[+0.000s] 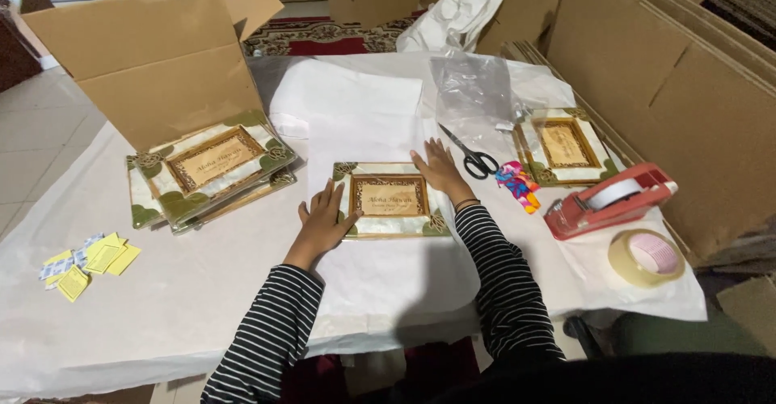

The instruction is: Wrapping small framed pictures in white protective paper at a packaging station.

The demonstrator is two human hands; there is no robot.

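A decorated picture frame (391, 198) with a gold inner border and green corner ornaments lies flat on a sheet of white wrapping paper (388, 279) in the middle of the table. My left hand (325, 219) rests with spread fingers against the frame's left edge. At the frame's upper right corner my right hand (440, 169) lies flat, fingers apart, partly on the paper. Both arms wear black-and-white striped sleeves. Neither hand grips anything.
A stack of similar frames (206, 173) sits at left before an open cardboard box (153, 56). Another frame (564, 147), black scissors (473, 157), a colourful small object (519, 186), a red tape dispenser (608, 200) and a tape roll (647, 257) lie right. Yellow packets (87, 260) lie far left. Flat cardboard sheets (671, 72) lean at right.
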